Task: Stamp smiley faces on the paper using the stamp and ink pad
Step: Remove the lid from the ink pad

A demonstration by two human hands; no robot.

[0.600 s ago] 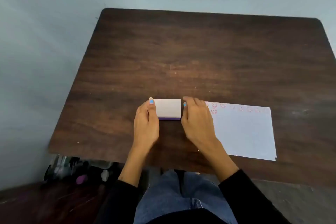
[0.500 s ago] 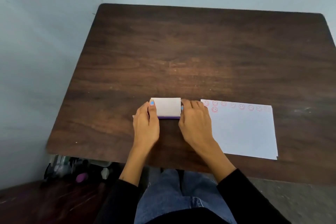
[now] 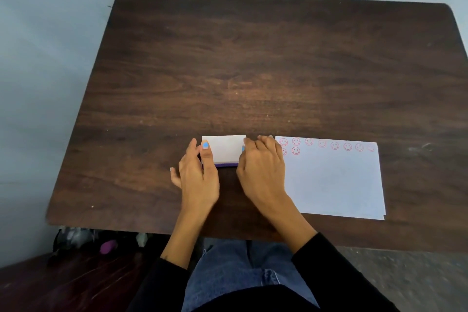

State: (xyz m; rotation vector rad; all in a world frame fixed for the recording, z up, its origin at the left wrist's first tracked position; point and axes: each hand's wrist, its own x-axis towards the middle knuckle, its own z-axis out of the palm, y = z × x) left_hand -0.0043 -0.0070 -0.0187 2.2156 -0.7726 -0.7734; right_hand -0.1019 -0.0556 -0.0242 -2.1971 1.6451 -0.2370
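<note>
ink pad (image 3: 223, 149) on bench (image 3: 253, 71), lid shut, pinned between both sets of fingers: left hand (image 3: 198, 177) thumb on lid, right hand (image 3: 263, 172) curled at other edge, probably bracing to open. Paper (image 3: 334, 180) just right of right fingers, smileys (image 3: 326, 144) along top. Stamp not visible.

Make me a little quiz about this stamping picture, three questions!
1. True or false: both hands, the left hand and the right hand, touch the white box.
2. Which side of the box is the paper on? A) left B) right
3. Fill in: the smiley faces are printed in ___ ink.

Key: 1 true; 2 B; 3 red.
</note>
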